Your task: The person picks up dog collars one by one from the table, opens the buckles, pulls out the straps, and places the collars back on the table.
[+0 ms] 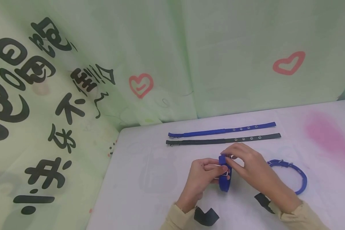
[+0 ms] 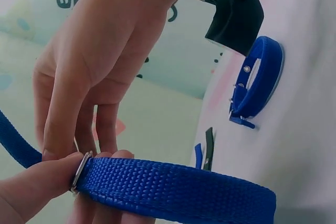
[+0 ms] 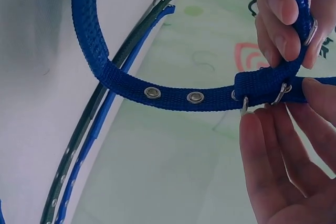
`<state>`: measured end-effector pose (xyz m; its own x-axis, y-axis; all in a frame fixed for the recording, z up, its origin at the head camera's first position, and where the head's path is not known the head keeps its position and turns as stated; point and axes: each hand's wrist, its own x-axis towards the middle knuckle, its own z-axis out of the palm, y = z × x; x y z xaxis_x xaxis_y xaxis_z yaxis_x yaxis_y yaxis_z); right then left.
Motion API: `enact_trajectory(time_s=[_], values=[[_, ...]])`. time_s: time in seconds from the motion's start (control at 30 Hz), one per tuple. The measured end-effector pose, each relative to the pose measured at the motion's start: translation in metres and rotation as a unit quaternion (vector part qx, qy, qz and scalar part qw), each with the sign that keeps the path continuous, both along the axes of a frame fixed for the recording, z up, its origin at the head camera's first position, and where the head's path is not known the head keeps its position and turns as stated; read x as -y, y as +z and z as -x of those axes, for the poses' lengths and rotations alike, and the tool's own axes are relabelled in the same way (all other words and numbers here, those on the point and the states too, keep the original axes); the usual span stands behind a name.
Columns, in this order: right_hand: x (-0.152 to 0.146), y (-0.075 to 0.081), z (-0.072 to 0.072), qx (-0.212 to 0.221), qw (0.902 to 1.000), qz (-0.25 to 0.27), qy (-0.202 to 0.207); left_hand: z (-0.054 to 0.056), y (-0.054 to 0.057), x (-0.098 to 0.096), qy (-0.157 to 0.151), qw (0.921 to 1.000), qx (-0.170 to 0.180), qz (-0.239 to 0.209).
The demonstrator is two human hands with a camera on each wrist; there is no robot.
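A blue woven collar (image 1: 225, 185) with metal eyelets is bent into a loop between both hands, held above the table. My left hand (image 1: 201, 175) grips its band, the thumb lying at a metal ring (image 2: 82, 171). Further up the loop, my right hand (image 1: 251, 163) pinches the collar by its buckle (image 3: 283, 93), with fingertips also at a D-ring (image 3: 245, 105). In the right wrist view, the strap overlaps at the buckle, and eyelets (image 3: 195, 97) show along the band. Part of the left hand's grip hides behind the collar.
A second blue collar (image 1: 304, 180), buckled in a loop, lies right of my right forearm. Behind the hands, a straight blue collar (image 1: 204, 132) and a straight black collar (image 1: 204, 141) lie side by side on the white table (image 1: 138, 175). A green curtain (image 1: 218, 64) hangs behind.
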<state>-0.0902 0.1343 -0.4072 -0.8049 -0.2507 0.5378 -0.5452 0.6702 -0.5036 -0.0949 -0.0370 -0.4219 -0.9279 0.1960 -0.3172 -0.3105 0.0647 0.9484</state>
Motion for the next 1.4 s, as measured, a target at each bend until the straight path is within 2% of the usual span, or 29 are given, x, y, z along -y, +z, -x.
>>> enact_trajectory(time_s=[0.2,0.47,0.8,1.1,1.3,1.4], values=[[0.002,0.0,-0.001,0.009,0.9998,0.006,-0.016,-0.003,-0.001,-0.002,0.011,0.9999,-0.004,-0.008],[0.004,-0.001,-0.001,0.008,0.9991,0.02,-0.036,-0.007,-0.005,-0.004,0.009,0.9999,-0.01,-0.008],[0.0,-0.001,0.001,0.038,0.9966,0.07,-0.02,-0.01,-0.006,-0.004,0.012,0.9996,-0.025,0.001],[-0.005,0.0,0.001,0.121,0.989,0.076,-0.038,-0.011,-0.007,-0.006,0.017,0.999,-0.037,0.017],[-0.01,-0.002,0.005,0.184,0.9771,0.101,-0.035,-0.01,-0.012,-0.007,0.012,0.9986,-0.051,0.006],[-0.013,-0.003,0.007,0.215,0.9696,0.111,-0.034,-0.01,-0.012,-0.007,0.011,0.9978,-0.063,0.015]])
